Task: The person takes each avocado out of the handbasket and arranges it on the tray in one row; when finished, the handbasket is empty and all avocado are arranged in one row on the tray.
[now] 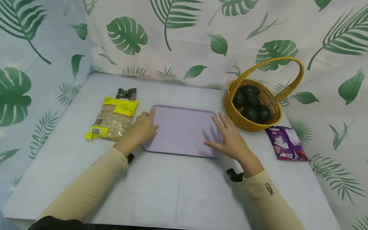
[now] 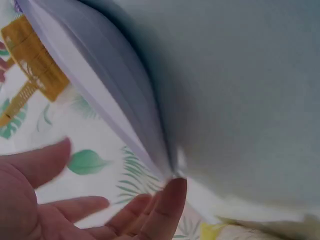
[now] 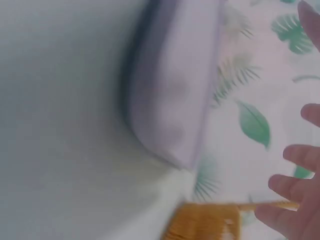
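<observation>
A pale purple tray [image 1: 184,131] lies flat at the middle of the white table. My left hand [image 1: 144,127] is at its left edge, fingers extended; in the left wrist view a fingertip [image 2: 176,192] meets the rim near a corner. Over the tray's right edge is my right hand [image 1: 230,139], its fingers spread and nothing in its grasp. The right wrist view shows those fingers [image 3: 292,187] apart from the tray [image 3: 172,100].
A yellow-labelled food bag [image 1: 115,118] lies left of the tray, with a small black packet [image 1: 126,94] behind it. At the back right stands a wicker basket [image 1: 250,127] holding several dark avocado-like fruits [image 1: 252,99]. A purple snack pouch [image 1: 286,142] lies beside it.
</observation>
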`<state>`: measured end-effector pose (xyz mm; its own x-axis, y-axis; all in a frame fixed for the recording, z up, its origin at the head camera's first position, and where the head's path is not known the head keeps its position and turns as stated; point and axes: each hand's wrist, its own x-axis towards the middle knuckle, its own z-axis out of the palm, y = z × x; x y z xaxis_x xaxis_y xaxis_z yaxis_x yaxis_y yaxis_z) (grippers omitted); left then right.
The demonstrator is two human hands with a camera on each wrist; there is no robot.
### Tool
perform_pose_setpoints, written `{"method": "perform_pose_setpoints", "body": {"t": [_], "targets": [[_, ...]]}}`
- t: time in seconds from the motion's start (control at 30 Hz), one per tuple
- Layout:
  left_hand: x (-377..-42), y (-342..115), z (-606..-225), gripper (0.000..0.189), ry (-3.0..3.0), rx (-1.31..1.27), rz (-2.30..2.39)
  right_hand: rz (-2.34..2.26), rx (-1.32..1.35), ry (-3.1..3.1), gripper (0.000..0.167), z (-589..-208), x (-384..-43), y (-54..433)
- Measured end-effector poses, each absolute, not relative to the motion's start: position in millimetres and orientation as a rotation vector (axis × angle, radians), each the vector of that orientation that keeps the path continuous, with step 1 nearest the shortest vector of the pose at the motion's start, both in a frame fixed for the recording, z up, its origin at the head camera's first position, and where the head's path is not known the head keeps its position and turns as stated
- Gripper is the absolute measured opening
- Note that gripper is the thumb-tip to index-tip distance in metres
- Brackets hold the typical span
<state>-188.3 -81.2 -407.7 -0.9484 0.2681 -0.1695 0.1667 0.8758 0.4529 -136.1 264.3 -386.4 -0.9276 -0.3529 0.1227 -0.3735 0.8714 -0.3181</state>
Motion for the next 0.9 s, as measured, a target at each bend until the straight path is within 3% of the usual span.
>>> {"method": "perform_pose_setpoints", "body": {"t": [0.23,0.47,0.67,0.9], "targets": [[-204,-97,-408,0.068,2.606,0.257,0.795,0.663,0.533,-2.918,0.088,-342,-151,310],[-221,-104,-407,0.067,2.380,0.273,0.972,0.593,0.249,-3.104,0.082,-306,-190,395],[-228,-107,-406,0.071,2.260,0.185,1.037,0.511,0.185,-3.313,0.072,-311,-225,433],[-229,-106,-405,0.071,2.242,0.166,1.038,0.396,0.285,-3.429,0.066,-330,-240,426]]}}
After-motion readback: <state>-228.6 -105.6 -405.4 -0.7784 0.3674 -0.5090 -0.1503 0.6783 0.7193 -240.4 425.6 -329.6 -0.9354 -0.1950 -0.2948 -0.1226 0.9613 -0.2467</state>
